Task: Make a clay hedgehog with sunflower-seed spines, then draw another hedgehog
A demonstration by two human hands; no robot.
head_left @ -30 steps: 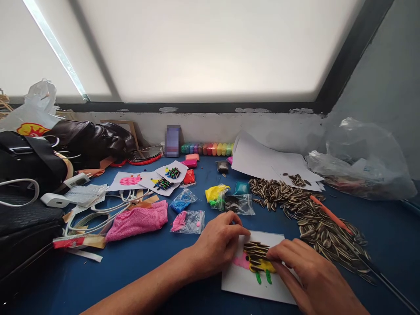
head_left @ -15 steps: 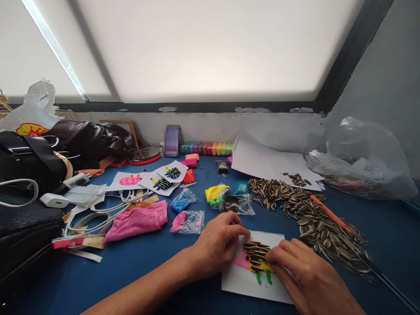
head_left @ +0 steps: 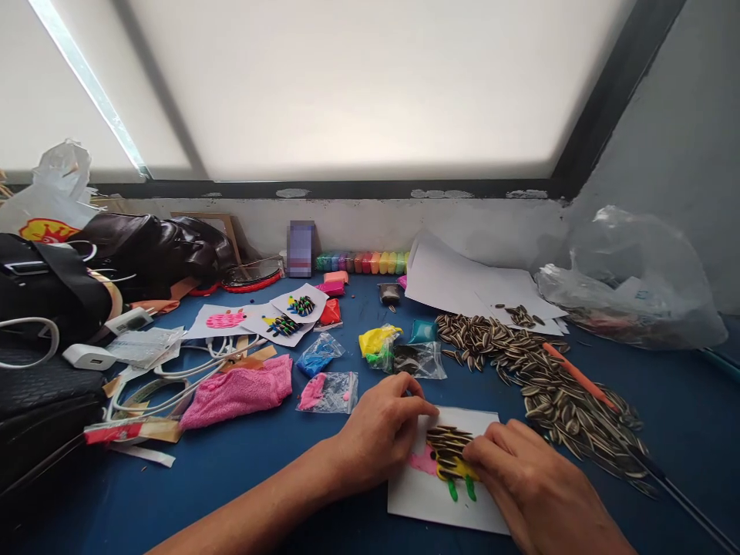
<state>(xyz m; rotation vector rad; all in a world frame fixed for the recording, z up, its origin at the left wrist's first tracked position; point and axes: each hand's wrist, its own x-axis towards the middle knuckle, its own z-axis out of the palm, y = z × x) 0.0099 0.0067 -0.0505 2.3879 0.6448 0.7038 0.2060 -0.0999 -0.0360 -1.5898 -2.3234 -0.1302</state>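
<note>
Sheet of white paper (head_left: 431, 505) lies flat on the blue table (head_left: 213, 474); all positions below are taken from it. On its middle: clay figure (head_left: 462, 468), pink head at left with a black dot, yellow body, two green legs pointing to the sheet's near edge. Dark striped seeds (head_left: 449, 441) lie slanted side by side over the body's upper part; yellow shows bare lower down.

Left hand (head_left: 381, 424): at the sheet's upper left, fingers bent, index fingertip down at the far edge; cannot tell whether the other fingers press together. Right hand (head_left: 537, 482): over the sheet's right side, thumb and fingertips drawn together at the figure's right end; cannot tell whether they pinch a seed.

Seed pile (head_left: 570, 420): right of and beyond the sheet, orange rod (head_left: 580, 378) across it. Beyond the sheet: bagged dark clay (head_left: 408, 357), yellow clay (head_left: 377, 339). Left of the sheet, past the left hand: bagged pink clay (head_left: 314, 391), then pink cloth (head_left: 243, 391)
</note>
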